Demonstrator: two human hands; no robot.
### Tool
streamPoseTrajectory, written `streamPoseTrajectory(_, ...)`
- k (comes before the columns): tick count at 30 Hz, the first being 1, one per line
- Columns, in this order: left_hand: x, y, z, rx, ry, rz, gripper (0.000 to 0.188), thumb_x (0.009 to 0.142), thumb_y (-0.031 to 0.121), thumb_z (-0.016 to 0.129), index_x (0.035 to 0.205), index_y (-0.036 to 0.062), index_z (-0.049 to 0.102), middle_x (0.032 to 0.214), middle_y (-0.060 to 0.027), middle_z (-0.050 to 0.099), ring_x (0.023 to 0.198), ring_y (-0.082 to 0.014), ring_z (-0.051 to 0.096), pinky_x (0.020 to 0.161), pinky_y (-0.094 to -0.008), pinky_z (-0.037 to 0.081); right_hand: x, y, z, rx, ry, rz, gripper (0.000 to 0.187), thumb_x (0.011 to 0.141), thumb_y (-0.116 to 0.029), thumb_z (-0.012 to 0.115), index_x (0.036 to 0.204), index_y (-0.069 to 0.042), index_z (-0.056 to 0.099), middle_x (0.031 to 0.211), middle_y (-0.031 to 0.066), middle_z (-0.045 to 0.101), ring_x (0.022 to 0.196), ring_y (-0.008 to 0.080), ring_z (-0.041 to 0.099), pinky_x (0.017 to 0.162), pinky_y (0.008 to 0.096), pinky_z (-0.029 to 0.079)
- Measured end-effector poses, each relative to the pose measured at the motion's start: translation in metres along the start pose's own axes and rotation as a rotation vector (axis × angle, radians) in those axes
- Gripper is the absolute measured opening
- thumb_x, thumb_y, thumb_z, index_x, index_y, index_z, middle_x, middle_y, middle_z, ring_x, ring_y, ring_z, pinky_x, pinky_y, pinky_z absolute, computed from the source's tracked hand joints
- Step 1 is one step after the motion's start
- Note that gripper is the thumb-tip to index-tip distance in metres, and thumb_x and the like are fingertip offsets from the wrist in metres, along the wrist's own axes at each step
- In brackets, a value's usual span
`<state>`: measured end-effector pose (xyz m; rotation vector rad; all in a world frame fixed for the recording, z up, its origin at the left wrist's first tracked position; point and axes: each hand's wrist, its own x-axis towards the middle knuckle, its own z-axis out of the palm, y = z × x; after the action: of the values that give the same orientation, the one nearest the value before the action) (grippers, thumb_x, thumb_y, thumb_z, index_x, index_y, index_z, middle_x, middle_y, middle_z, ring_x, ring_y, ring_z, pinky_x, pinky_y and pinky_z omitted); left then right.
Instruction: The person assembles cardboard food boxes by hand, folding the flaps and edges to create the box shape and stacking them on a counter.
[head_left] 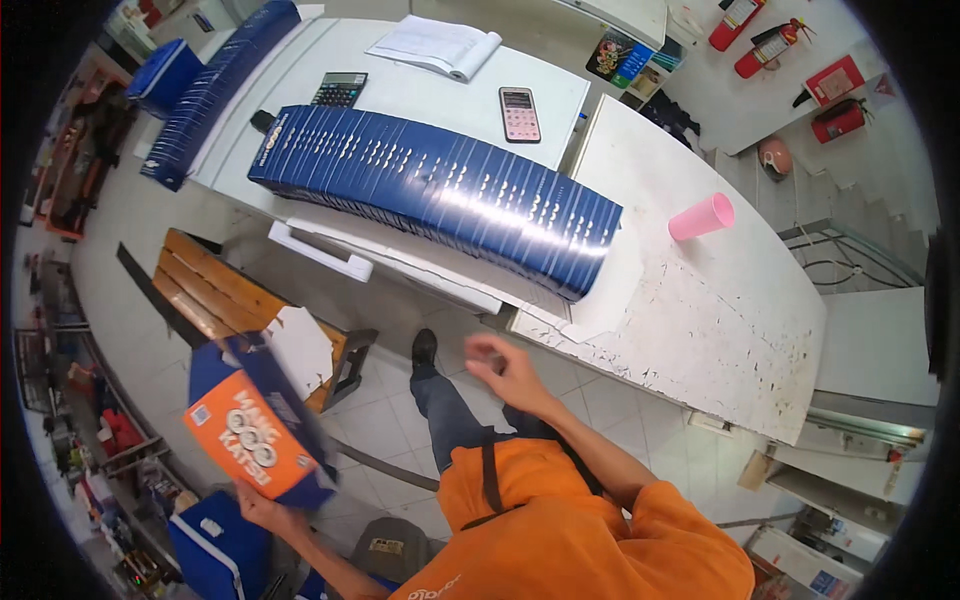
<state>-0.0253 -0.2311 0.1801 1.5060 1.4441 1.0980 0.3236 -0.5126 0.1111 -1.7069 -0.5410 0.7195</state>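
table [435, 108] bears a blue carton row [440, 195]; box [250, 445] is apart, to the row's near left, long axis slanting upper left to lower right; left hand [260, 507], the nearer, grips its lower edge; right hand [507, 374] loosely curled, seemingly unladen.

Tilted, printed orange-and-blue box [262, 432]

Large white capitals and a small square code [201, 413] stand on the orange panel [248, 436] of the box [262, 425] at eight o'clock. Small white print marks the blue boxes [435, 195] at twelve. White lettering shows on the shirt [600, 530] at six. The phone's [519, 115] screen text, at twelve, is too small to read.
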Motion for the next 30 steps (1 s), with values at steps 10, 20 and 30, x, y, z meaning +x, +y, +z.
streamPoseTrajectory(10,-0.189,-0.011,0.004,-0.499,-0.416,-0.233,0.042,0.111,0.029,0.048,0.135,-0.0031,0.058,0.119,-0.0111,0.069,0.102,-0.0178,0.069,0.085,-0.0324,0.056,-0.041,-0.082,-0.062,1.055,-0.523,0.051,0.074,0.096,-0.013,0.07,0.155,0.0,0.028,0.149,0.0154,0.046,0.128,0.0177,0.054,0.106,0.0339,0.046)
streamPoseTrajectory(20,-0.172,0.161,0.057,0.176,-0.876,0.93,0.073,0.081,0.016,0.084,0.145,0.004,0.05,0.145,-0.0172,0.054,0.134,-0.0315,0.052,0.116,-0.0516,0.031,-0.125,-0.157,-0.116,0.087,-0.584,-0.71,0.027,0.083,-0.006,0.077,0.108,-0.016,0.076,0.095,0.0053,0.072,0.078,0.0271,0.062,0.07,0.037,0.048)
streamPoseTrajectory(30,-0.202,0.09,0.045,-0.433,-1.404,-0.965,0.038,0.097,0.017,0.071,0.126,-0.0056,0.063,0.112,-0.0098,0.072,0.1,-0.0157,0.07,0.086,-0.0282,0.057,-0.196,-0.147,-0.044,-0.116,-0.096,-0.503,0.034,0.078,-0.009,0.083,0.111,-0.008,0.074,0.086,0.0058,0.067,0.075,0.0232,0.057,0.069,0.0335,0.047)
